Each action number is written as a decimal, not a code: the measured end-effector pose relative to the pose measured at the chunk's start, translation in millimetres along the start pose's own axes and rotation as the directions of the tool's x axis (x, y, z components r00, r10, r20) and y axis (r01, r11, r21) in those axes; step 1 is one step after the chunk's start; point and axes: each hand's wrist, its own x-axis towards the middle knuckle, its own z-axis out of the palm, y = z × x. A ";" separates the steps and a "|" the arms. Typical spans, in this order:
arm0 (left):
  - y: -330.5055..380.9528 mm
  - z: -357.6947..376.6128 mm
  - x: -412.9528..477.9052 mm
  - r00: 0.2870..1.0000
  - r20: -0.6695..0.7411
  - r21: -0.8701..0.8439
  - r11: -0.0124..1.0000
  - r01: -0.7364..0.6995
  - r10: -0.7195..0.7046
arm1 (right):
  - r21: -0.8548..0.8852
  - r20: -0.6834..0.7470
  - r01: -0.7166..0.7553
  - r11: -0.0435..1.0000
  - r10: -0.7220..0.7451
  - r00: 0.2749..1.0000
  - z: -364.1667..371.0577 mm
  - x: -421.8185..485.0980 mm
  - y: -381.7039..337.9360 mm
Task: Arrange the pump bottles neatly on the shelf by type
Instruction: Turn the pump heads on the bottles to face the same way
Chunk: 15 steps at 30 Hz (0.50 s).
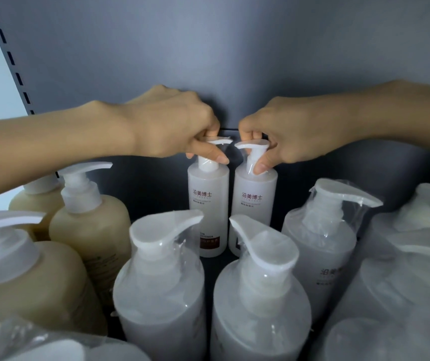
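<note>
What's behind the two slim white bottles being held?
Only the shelf's grey back panel shows. The left hand and right hand, gripping the pumps, hide the strip directly behind them.

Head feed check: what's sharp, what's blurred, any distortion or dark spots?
Head view: left slim bottle and right slim bottle, pinched at their pumps by left hand and right hand, look sharp, labels legible; front wrapped bottles blur; slotted upright slants from wide-angle distortion; shelf floor sits dark.
</note>
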 end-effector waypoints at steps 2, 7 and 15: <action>0.1 -1.5 -1.2 1.000 0.022 -0.038 0.999 -0.019 0.020 | 0.014 -0.008 0.006 1.000 -0.006 1.000 1.0 -0.8 1.4; -3.8 1.5 -7.4 0.985 0.110 -0.387 0.919 -0.080 0.132 | 0.040 0.014 0.007 0.999 -0.008 1.000 5.1 -7.3 1.6; 0.7 3.5 -11.7 0.996 0.079 -0.232 0.973 -0.015 0.035 | 0.021 0.022 0.019 1.000 -0.019 1.000 11.4 -6.4 -3.4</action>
